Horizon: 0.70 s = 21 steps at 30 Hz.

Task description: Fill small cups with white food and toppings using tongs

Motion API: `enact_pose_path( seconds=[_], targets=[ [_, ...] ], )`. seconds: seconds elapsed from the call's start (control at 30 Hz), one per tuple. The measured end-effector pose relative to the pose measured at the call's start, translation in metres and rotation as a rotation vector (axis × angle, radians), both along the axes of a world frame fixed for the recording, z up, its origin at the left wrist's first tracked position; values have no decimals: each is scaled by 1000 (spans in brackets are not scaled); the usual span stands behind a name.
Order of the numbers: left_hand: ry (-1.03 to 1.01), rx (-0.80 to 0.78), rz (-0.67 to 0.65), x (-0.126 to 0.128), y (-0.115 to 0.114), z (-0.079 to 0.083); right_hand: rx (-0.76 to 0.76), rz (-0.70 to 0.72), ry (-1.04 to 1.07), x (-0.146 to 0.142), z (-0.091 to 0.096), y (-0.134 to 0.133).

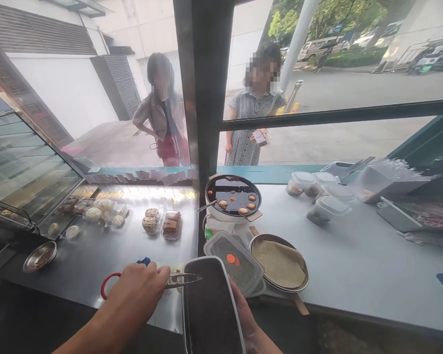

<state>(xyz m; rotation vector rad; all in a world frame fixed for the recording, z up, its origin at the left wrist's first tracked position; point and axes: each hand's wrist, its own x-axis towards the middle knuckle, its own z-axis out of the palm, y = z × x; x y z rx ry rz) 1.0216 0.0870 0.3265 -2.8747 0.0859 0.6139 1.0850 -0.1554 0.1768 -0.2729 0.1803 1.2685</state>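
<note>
My left hand [142, 287] is closed on metal tongs [188, 279], whose slim serrated tips reach over the near container's rim. That deep rectangular container [210, 263] has a pale rim and a dark inside; whether this is liquid or paste I cannot tell. My right hand [241, 307] grips it along its right side, with most fingers hidden beneath. Beyond it stands a round pot [232, 217] of dark liquid with several brown-tan round pieces floating, and a utensil handle [207, 205] leans on its rim. A red loop handle [109, 284] shows beside my left wrist.
Clear plastic lids [236, 268] lie beside a round pan [305, 275] holding a tan mesh cloth. Packed pastries [172, 223] and a metal bowl [40, 255] stand left. Lidded tubs [330, 209] stand right. Two people are outside the window, behind a dark post [210, 73].
</note>
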Motion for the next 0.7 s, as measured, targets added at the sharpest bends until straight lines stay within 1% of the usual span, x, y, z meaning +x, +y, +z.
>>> enact_pose_path(
  seconds=[0.1, 0.17, 0.23, 0.33, 0.4, 0.43, 0.47, 0.5, 0.53, 0.57, 0.63, 0.7],
  targets=[
    [6, 31, 82, -6, 19, 1, -5, 22, 4, 1, 2, 0],
    [20, 61, 145, -8, 37, -7, -6, 31, 11, 1, 4, -4],
    [65, 85, 195, -5, 55, -23, -6, 31, 20, 2, 6, -8],
    [162, 99, 247, 7, 79, -60, -11, 37, 33, 3, 8, -14],
    [204, 105, 275, 13, 89, -82, -7, 40, 29, 4, 9, -17],
    [211, 110, 289, 15, 93, -88, -5, 40, 23, 4, 8, -17],
    [207, 116, 302, 15, 95, -90, -4, 39, 17, 5, 8, -18],
    [194, 120, 309, 13, 96, -89, -4, 35, 12, 5, 7, -18],
    [171, 124, 311, 9, 95, -83, -6, 32, 8, 6, 6, -18],
    [142, 126, 307, 4, 92, -75, -13, 30, 8, 6, 6, -19],
    [81, 125, 288, -6, 81, -52, -33, 20, 12, 6, 3, -19],
    [18, 97, 239, -14, 63, -30, -58, 14, 13, 5, 1, -18]
  ],
)
